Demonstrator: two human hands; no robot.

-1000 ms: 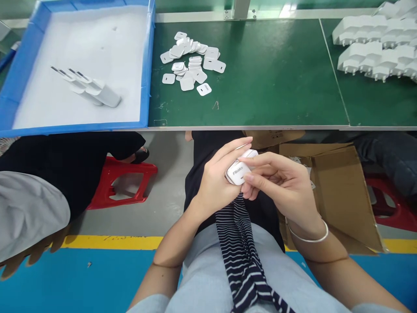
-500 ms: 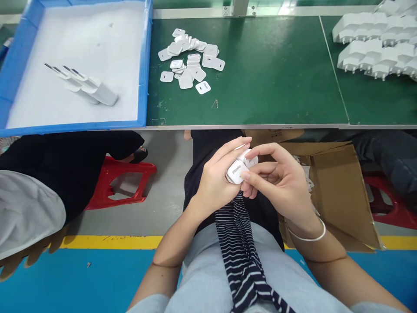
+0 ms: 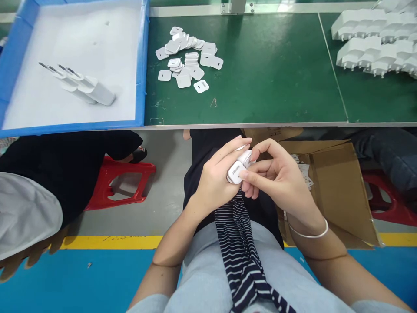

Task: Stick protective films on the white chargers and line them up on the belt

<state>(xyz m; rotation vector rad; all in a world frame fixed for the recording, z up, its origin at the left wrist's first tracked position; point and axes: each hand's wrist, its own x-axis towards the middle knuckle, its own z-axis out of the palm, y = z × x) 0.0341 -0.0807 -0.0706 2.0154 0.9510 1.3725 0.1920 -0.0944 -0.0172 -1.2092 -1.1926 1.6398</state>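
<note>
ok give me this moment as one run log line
left hand: holds white charger | right hand: pinches same charger | place: over lap, below green table | blue tray: finished chargers

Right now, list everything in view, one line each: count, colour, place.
charger body: one, white, held between both hands above the lap
flat cover plates: a loose pile, white, green bench centre-left
finished chargers: a few, white, lying in the tray
tray: one, blue with white liner, bench left
charger shells: many, white, bench far right
cardboard box: one, brown, floor at right
stools: two, red, under the bench
neighbouring person: one, grey sleeve, far left
left hand: grip on charger body
right hand: grip on charger body
</note>
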